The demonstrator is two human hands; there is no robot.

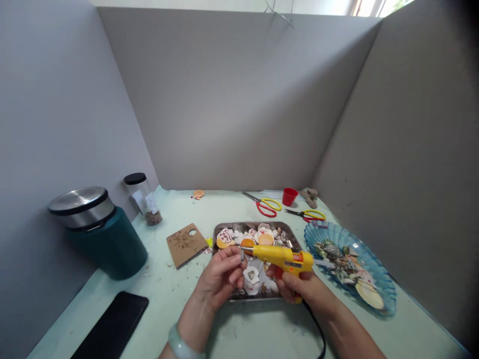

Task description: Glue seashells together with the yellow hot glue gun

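My right hand [295, 286] is wrapped round the handle of a yellow hot glue gun [277, 254], with a glue stick [324, 263] poking out of its back. The metal nozzle points left, toward my left hand [224, 271]. Between the thumb and fingertips of that hand is a small pale piece [242, 256], right by the nozzle tip; its kind is too small to make out. Beneath both hands lies a metal tray [254, 298] of shells and small stones. A white shell piece [251, 279] shows in the tray between my hands.
At right stands a blue glass dish [389, 294] of shells. Behind the tray are two scissors [267, 204] [307, 214] and a red cup [289, 196]. To the left are a brown board [186, 244], a jar [144, 199], a green canister [108, 244] and a black phone [112, 326].
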